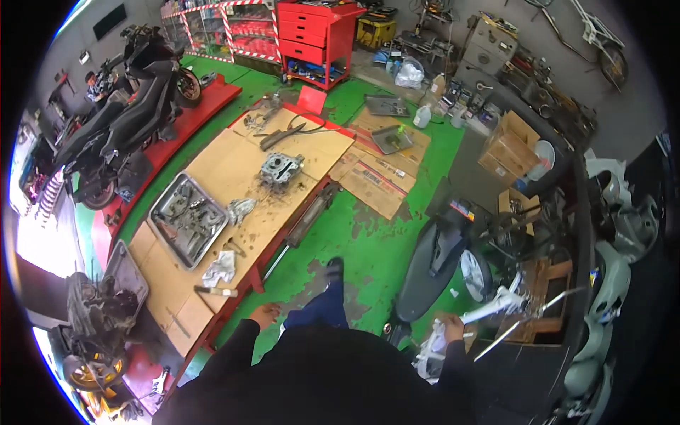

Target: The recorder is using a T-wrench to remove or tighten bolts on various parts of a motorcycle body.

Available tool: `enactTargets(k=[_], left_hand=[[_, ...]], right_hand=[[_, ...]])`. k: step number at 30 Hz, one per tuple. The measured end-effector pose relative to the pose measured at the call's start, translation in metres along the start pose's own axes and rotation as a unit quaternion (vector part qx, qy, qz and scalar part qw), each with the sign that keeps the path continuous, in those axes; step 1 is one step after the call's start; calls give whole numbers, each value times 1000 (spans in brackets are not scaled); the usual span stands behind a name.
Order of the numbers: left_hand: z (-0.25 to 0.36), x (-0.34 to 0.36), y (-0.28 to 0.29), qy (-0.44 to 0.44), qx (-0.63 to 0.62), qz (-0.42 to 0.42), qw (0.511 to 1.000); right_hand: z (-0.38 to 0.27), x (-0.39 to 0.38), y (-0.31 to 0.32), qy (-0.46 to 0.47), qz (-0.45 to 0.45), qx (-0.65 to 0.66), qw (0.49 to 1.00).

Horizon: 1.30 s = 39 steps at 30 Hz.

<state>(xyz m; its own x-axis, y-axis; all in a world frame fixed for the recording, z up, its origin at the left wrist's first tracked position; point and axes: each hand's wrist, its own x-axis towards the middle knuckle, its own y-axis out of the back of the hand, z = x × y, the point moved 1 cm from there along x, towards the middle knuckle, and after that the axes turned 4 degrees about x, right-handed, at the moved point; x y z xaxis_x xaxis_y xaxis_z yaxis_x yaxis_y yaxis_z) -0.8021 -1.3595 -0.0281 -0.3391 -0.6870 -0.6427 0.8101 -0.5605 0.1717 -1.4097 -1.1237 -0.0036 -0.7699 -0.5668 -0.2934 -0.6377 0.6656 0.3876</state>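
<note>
My left hand (265, 315) hangs beside my left leg, near the bench's front edge, with loosely spread fingers and nothing visible in them. On the right, my right hand (451, 328) is at a pale metal part (431, 354); its fingers are too small to tell whether they grip it. A white frame-like piece (496, 304) lies just beyond that hand. On the cardboard-covered bench (212, 159) sits a grey engine block (281, 168). A metal tray (185, 221) of engine parts, white rags (220, 268) and a brush (216, 291) are nearer me.
A black motorcycle seat (432, 265) stands right of my leg. Flattened cardboard (372, 180) and two trays lie on the green floor. Motorcycles (127, 120) stand on a red platform at left. A red tool cabinet (312, 35) is at the back, and cardboard boxes (510, 145) at right.
</note>
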Motion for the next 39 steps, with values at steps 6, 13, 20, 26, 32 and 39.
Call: enactTargets(k=[6, 13, 20, 26, 32, 39], left_hand=[[130, 169, 2, -76, -44, 19, 996], [404, 352, 2, -216, 78, -77, 970], [587, 503, 10, -280, 49, -135, 949], [624, 633, 26, -189, -64, -39, 979], [642, 696, 28, -108, -158, 88, 977], [750, 746, 60, -111, -280, 138, 944]], right_hand=[[-64, 126, -98, 29, 28, -310, 950], [-66, 175, -118, -137, -36, -199, 970], [-130, 299, -162, -265, -31, -226, 937], [-195, 494, -204, -259, -86, -256, 927], [-314, 760, -226, -183, -137, -259, 938], [-573, 1003, -426, 67, -274, -122, 952]])
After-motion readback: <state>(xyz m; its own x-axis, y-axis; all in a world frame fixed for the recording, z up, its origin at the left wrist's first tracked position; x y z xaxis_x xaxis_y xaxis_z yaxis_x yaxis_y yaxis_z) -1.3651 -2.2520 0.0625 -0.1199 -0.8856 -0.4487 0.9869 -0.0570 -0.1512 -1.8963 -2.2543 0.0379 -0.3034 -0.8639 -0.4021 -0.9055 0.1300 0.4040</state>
